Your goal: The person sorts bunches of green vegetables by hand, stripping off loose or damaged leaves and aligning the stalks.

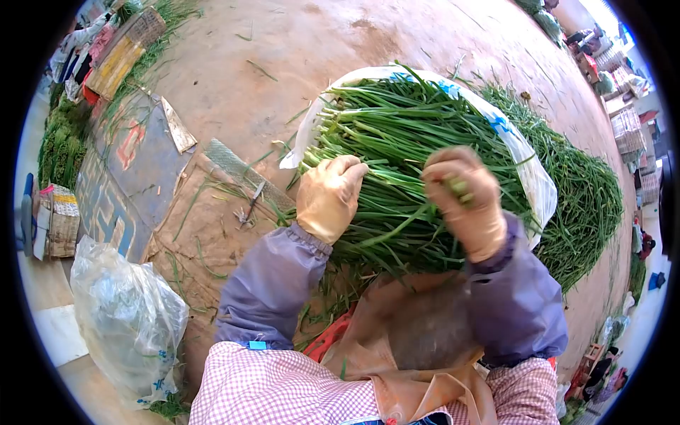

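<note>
A large heap of long green leafy stalks, like chives (418, 117), lies in front of me, with the pale stem ends toward the left. My left hand (329, 197), in a tan glove, is closed with thumb and fingers pinched at the stem ends of some stalks. Over the middle of the heap is my right hand (464, 198), also gloved and smeared by motion. Its fingers are curled in, with something greenish at them that I cannot make out. A white plastic sheet with blue print (542, 188) wraps around the far and right sides of the heap.
More loose greens (591, 205) lie beyond the sheet at right. A small dark tool, perhaps scissors (249, 203), rests on brown sacking at left. A clear plastic bag (127, 319) stands at lower left, near a flattened printed sack (117, 180). Crates (134, 35) stand farther off.
</note>
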Demonstrator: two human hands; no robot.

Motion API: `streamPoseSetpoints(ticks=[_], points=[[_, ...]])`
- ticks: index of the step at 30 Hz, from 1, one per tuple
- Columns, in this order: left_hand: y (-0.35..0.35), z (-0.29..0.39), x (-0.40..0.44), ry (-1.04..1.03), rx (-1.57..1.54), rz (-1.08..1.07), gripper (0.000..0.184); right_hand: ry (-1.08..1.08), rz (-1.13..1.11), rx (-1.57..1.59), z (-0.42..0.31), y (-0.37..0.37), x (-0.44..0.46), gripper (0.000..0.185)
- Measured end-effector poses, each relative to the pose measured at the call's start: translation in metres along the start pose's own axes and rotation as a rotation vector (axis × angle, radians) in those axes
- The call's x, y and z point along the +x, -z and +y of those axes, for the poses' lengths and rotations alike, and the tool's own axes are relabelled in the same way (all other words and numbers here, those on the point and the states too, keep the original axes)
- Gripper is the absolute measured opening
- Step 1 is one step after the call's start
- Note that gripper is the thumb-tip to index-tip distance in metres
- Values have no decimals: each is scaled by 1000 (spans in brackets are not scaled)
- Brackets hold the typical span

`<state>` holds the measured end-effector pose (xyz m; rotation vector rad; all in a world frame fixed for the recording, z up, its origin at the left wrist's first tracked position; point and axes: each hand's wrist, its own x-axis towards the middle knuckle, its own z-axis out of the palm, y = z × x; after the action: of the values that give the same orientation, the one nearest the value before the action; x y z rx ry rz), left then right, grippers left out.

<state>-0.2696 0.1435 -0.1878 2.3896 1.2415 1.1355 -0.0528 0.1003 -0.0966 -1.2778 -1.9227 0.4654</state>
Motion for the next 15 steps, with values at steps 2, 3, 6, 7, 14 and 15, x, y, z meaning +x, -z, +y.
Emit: streamPoseSetpoints(ticks=[2,3,6,7,14,15], points=[[-1,0,0,-18,6,5,18,-75,196,319,2,16,12,10],[0,0,1,-22,12,0,19,-167,281,451,-5,26,19,7],[1,-1,-1,-31,30,-16,22,-124,388,661,-5,57,46,9],[1,-1,-1,-32,29,-12,22,-109,355,462,-1,55,59,10],[-1,0,0,-7,2,6,24,156,-369,-416,15,-46,98,28],[-1,0,0,-4,-3,3,24,286,-435,-529,26,-62,101,30]])
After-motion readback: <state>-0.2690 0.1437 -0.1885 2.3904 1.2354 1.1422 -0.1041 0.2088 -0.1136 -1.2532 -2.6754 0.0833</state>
